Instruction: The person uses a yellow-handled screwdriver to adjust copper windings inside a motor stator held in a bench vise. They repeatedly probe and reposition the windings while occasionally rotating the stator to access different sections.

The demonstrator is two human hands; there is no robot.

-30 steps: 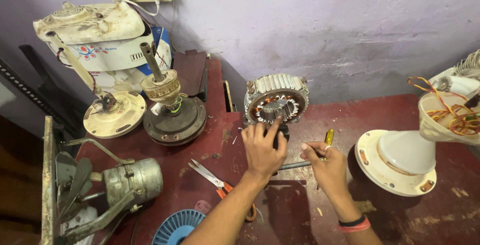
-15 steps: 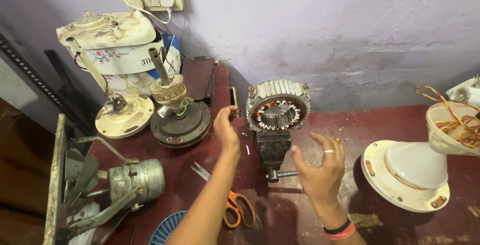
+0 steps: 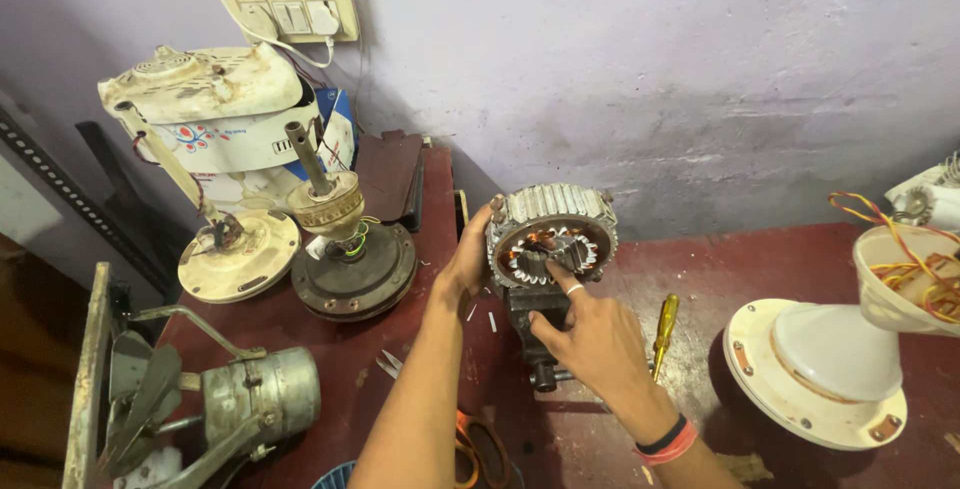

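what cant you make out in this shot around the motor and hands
Head view only:
- Left hand on the stator: its fingers go behind the housing, so the grip is hidden.
- Black base under the stator: mostly covered by the right hand.
- Scissors: blades under the left forearm, handles cut off by the bottom edge.
- Screwdriver: tip hidden behind the right hand.

Round grey ribbed-metal motor stator with copper windings (image 3: 551,237), standing on edge atop a dark block, open face toward the camera, on the dark red bench.
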